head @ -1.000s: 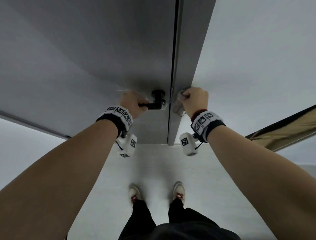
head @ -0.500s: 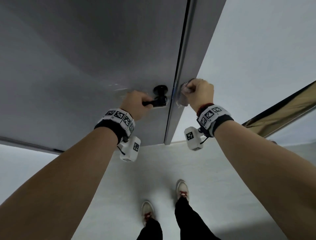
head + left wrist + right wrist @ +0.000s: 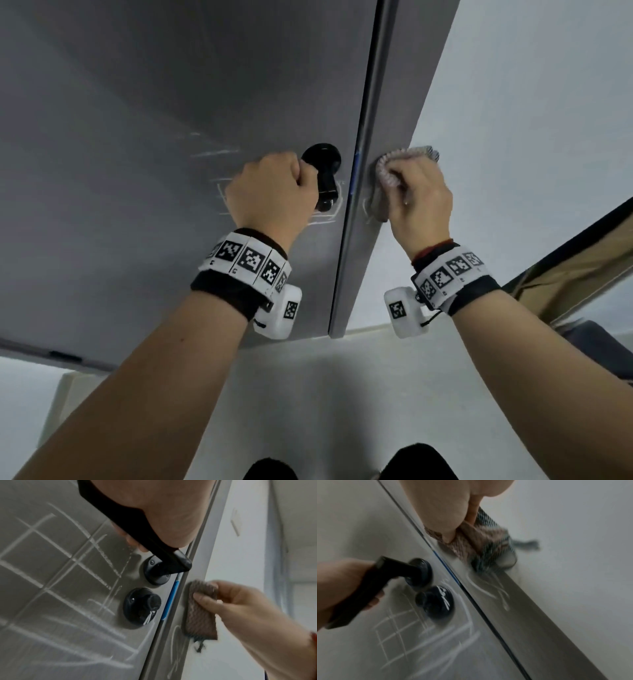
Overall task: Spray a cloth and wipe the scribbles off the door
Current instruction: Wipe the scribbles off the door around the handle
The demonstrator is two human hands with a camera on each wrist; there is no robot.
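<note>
A grey door (image 3: 171, 102) carries white scribbles (image 3: 56, 563) left of and below its black lever handle (image 3: 137, 534). My left hand (image 3: 270, 192) grips that handle. A round black lock knob (image 3: 142, 605) sits under it. My right hand (image 3: 418, 202) holds a folded brown-grey cloth (image 3: 200, 612) and presses it flat against the grey door frame (image 3: 387, 137), just right of the door's edge. More white scribbles (image 3: 488, 589) mark the frame below the cloth (image 3: 481, 545). A strip of blue tape (image 3: 171, 599) runs along the door's edge.
A pale wall (image 3: 531, 102) stands right of the frame. The light floor (image 3: 342, 394) lies below, with my dark trouser legs at the bottom edge. A brown slanted panel (image 3: 582, 270) shows at the right.
My right hand with the cloth has slid up the door frame. My left hand has kept its hold on the handle. My feet have stepped closer, and the camera sits nearer the door.
</note>
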